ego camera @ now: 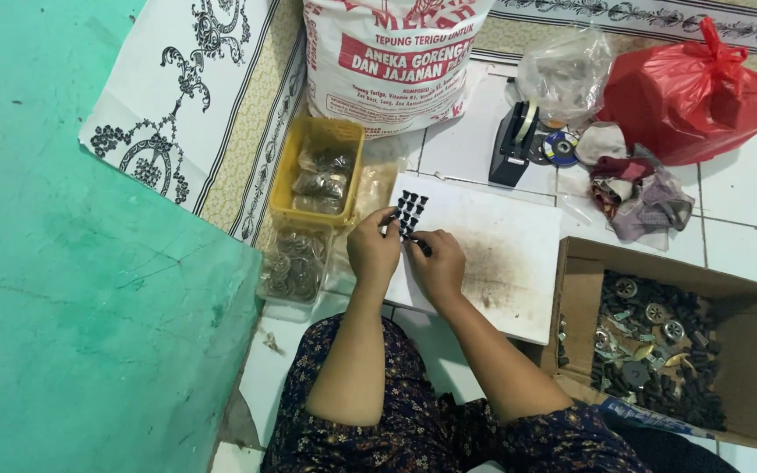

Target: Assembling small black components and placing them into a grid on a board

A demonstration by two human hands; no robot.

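Left hand (372, 250) and right hand (437, 265) side by side over a white board (501, 254) on the tiled floor, each grip pinched on small black pieces (410, 213) laid in rows, yellow tub (308, 144) of metal parts at left, cardboard box (751, 307) of scrap parts at right

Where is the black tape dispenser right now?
The black tape dispenser stands on the tiled floor beyond the white board, between the printed sack and red bag.

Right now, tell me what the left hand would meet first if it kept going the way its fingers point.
The left hand points up and a little right. First in that line are the small black pieces laid on the white board, right at its fingertips. Beyond them stands the big sack. Depth is hard to judge.
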